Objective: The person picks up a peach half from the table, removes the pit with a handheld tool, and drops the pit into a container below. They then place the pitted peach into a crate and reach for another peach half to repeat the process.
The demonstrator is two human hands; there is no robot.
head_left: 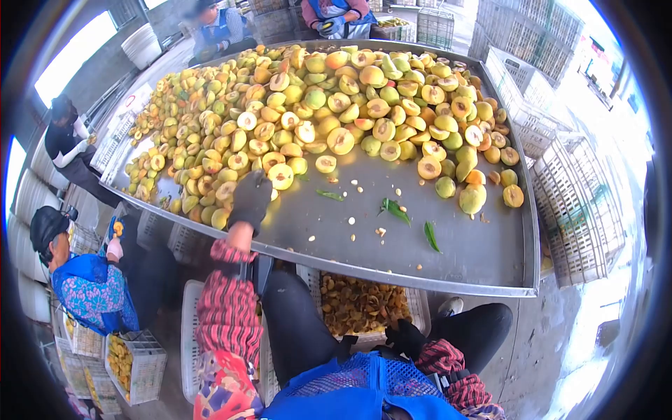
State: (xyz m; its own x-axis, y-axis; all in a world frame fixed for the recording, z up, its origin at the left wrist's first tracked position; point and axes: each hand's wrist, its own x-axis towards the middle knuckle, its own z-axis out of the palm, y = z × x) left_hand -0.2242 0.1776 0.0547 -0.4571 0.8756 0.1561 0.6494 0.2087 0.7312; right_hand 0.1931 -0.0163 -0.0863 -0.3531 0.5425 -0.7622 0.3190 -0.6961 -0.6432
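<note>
A large heap of halved peach-like stone fruit (301, 105), yellow-green with some pits showing, covers the far part of a metal table (336, 245). My left hand (250, 199), in a dark glove, reaches over the near edge and touches the front of the heap. Its fingers are hidden under its back. Low by my lap, my right hand (406, 339) in a black glove hangs at the edge of a crate of brown fruit pieces (364, 304). Its fingers look curled; whatever they hold is too dark to make out.
Pale kernels and green leaves (395, 210) lie on the table. Stacked plastic crates (577, 210) stand to the right. At left a person in a blue vest (94, 287) holds fruit pieces beside a crate of fruit (133, 364). Other people work along the far side.
</note>
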